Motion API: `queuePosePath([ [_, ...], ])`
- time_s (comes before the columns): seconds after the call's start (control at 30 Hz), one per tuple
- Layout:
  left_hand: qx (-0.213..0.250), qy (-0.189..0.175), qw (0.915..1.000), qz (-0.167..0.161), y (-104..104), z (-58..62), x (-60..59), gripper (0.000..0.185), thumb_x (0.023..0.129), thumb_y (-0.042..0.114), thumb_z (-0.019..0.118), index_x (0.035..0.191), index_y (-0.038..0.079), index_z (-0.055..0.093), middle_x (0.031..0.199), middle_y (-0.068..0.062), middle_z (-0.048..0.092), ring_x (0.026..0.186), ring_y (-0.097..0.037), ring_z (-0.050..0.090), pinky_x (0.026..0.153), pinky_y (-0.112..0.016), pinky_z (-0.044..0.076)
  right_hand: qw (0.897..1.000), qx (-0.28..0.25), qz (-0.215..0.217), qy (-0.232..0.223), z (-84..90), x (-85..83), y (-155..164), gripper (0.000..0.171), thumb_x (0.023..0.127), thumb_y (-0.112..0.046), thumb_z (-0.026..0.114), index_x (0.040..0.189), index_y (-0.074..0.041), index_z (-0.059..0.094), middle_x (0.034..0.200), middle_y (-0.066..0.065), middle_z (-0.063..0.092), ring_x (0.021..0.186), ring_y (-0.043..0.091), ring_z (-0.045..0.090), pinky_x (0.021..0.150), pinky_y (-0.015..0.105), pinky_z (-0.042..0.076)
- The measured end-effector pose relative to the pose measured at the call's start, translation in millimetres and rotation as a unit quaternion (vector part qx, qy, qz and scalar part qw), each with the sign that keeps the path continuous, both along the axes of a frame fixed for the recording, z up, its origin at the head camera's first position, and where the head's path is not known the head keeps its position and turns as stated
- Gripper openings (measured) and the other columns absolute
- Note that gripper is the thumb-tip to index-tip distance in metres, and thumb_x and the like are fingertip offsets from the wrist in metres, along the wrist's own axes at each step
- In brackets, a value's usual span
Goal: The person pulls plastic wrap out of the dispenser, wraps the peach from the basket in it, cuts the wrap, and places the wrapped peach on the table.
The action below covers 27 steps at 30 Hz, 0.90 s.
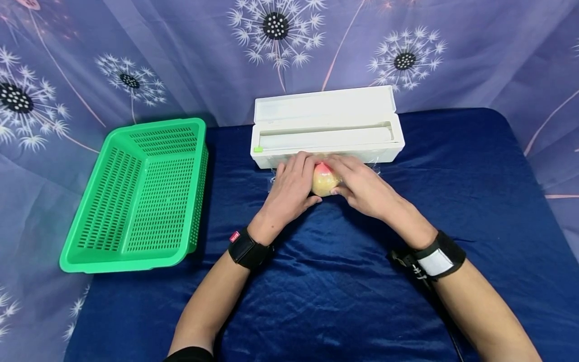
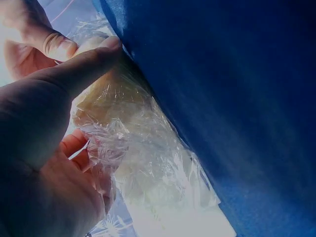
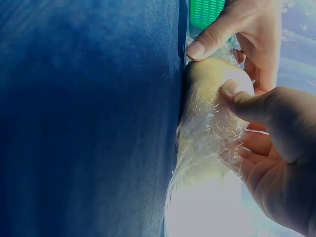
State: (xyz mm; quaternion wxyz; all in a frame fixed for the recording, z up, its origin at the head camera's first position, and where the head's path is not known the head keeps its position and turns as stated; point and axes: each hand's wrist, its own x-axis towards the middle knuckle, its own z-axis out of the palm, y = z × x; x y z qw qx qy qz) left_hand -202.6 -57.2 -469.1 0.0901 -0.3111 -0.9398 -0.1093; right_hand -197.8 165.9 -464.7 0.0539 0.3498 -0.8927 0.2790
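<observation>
Between my two hands is a round yellow fruit (image 1: pixel 323 182) with a red patch, partly covered in crinkled clear cling film (image 3: pixel 210 126). My left hand (image 1: pixel 291 188) curls round its left side, with the thumb at the near edge. From the right, my right hand (image 1: pixel 366 186) grips the fruit, its thumb pressing on the skin in the right wrist view and its fingers bent over the top. Loose film trails off beside the fruit in the left wrist view. Right behind the hands stands a white cling film box (image 1: pixel 325 151), its lid raised and a roll inside.
A green plastic basket (image 1: pixel 196 201) with slotted walls stands to the left. Dark blue cloth (image 1: pixel 334 301) covers the table. A purple curtain (image 1: pixel 203 60) printed with dandelions hangs behind. A small green piece (image 1: pixel 258 149) sits on the box's front left edge.
</observation>
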Motion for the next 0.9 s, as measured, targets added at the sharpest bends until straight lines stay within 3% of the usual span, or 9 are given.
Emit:
queuePosePath([
  [0.33, -0.007, 0.001, 1.0, 0.003, -1.9, -0.3, 0.8, 0.096, 0.074, 0.045, 0.098, 0.147, 0.011, 0.046, 0.138, -0.007, 0.049, 0.127, -0.028, 0.052, 0.091, -0.041, 0.039, 1.0, 0.011, 0.005, -0.003, -0.3, 0.5, -1.7, 0.066, 0.096, -0.006, 0.079, 0.152, 0.009, 0.048, 0.15, 0.028, 0.053, 0.139, 0.044, 0.051, 0.113, 0.057, 0.043],
  [0.57, -0.017, 0.022, 0.9995, -0.012, -2.1, 2.8, 0.5, 0.099, 0.077, 0.045, 0.097, 0.154, 0.012, 0.045, 0.142, -0.009, 0.049, 0.128, -0.029, 0.053, 0.091, -0.041, 0.039, 1.0, 0.015, 0.005, -0.007, 0.4, -0.5, -0.2, 0.067, 0.096, -0.006, 0.079, 0.152, 0.01, 0.046, 0.15, 0.029, 0.051, 0.139, 0.045, 0.049, 0.114, 0.057, 0.041],
  [0.9, -0.011, 0.021, 0.9994, -0.024, -3.4, 4.2, -0.9, 0.096, 0.077, 0.045, 0.096, 0.153, 0.011, 0.048, 0.141, -0.012, 0.051, 0.127, -0.031, 0.055, 0.091, -0.042, 0.038, 1.0, 0.006, -0.006, -0.008, 0.6, 1.2, 0.6, 0.069, 0.095, -0.008, 0.081, 0.152, 0.011, 0.047, 0.15, 0.03, 0.05, 0.138, 0.045, 0.051, 0.112, 0.057, 0.044],
])
